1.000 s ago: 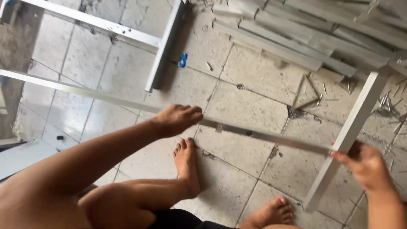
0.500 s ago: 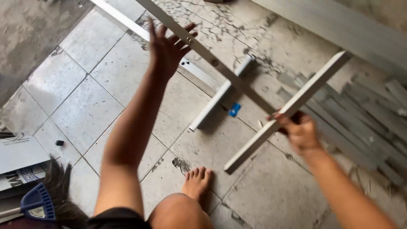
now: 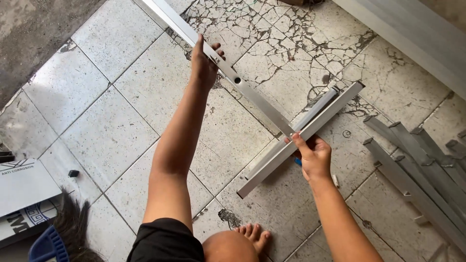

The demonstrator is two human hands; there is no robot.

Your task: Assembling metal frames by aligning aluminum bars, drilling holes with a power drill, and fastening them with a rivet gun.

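While both hands gripped, left hand on the long flat aluminium strip, right hand on the shorter aluminium channel bar, squareness at their crossing mattered most.

Silver-grey metal bars cross over pale grey floor tiles, several webbed with dark cracks and split by darker grout lines. More silver-grey bars lie at the right. A strip of brownish-grey concrete runs along the upper left. Black shorts show at the bottom edge, beside a blue brush with dark bristles and a white box carrying a black key pattern.
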